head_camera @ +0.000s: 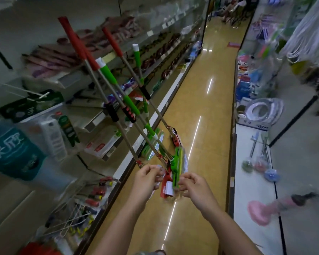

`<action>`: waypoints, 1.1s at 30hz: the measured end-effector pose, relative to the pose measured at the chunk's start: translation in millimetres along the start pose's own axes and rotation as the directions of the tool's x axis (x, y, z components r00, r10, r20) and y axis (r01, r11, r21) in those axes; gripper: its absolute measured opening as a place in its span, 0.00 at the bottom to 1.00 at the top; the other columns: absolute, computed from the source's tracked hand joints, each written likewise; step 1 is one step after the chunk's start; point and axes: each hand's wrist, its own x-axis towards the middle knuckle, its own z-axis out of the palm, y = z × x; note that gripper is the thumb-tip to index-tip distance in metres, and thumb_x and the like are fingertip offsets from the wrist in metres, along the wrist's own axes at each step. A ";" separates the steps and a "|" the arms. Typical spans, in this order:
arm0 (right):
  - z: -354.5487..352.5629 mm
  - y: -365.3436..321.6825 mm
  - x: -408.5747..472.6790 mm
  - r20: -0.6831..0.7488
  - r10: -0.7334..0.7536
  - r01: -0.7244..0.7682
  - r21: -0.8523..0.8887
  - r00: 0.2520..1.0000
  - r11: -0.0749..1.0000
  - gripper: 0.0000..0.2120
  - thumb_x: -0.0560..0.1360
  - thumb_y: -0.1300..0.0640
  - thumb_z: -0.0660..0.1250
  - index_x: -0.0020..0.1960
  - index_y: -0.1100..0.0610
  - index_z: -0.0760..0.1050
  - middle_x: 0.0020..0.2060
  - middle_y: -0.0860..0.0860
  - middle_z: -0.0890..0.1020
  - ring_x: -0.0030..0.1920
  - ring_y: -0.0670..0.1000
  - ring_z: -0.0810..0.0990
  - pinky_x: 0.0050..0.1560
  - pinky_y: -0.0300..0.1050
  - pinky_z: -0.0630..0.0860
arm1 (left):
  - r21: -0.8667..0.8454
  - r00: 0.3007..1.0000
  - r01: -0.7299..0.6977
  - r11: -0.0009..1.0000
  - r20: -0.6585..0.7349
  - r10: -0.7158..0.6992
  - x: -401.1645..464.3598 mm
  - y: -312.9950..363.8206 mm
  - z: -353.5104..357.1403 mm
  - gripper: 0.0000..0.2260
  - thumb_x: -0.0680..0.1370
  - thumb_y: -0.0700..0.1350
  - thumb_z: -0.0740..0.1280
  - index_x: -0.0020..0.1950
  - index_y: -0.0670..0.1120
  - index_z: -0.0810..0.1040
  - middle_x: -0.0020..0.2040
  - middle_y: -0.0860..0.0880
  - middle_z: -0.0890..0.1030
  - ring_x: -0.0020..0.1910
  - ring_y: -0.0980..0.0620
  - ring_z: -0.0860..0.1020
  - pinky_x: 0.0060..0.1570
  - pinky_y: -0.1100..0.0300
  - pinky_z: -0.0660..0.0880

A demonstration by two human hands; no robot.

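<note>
Low in the frame's middle, left hand [147, 178] and right hand [193, 186] pinch the mops' [118, 100] wrapped heads [173, 173], handles fanning to the upper left.

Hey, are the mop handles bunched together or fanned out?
Fanned out: the mop handles converge at the mop heads held by the left hand and right hand, but their tips spread apart.

The mop heads [173, 173] sit between the left hand [147, 179] and the right hand [195, 188]; their handles [111, 112] slant up and leftward before the left shelves [92, 124]; the floor [201, 89] runs between these and the right shelf [254, 181], on which a plunger [260, 212] lies.
</note>
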 end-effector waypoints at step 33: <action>90.8 -197.5 469.3 0.686 -0.056 0.439 -0.398 0.725 0.805 0.06 0.77 0.59 0.59 0.48 0.61 0.72 0.37 0.52 0.74 0.42 0.54 0.73 0.38 0.45 0.66 | -0.308 0.721 0.038 0.951 -0.650 -0.240 395.2 142.0 1.0 0.07 0.79 0.44 0.59 0.53 0.46 0.75 0.39 0.49 0.75 0.38 0.52 0.73 0.39 0.57 0.70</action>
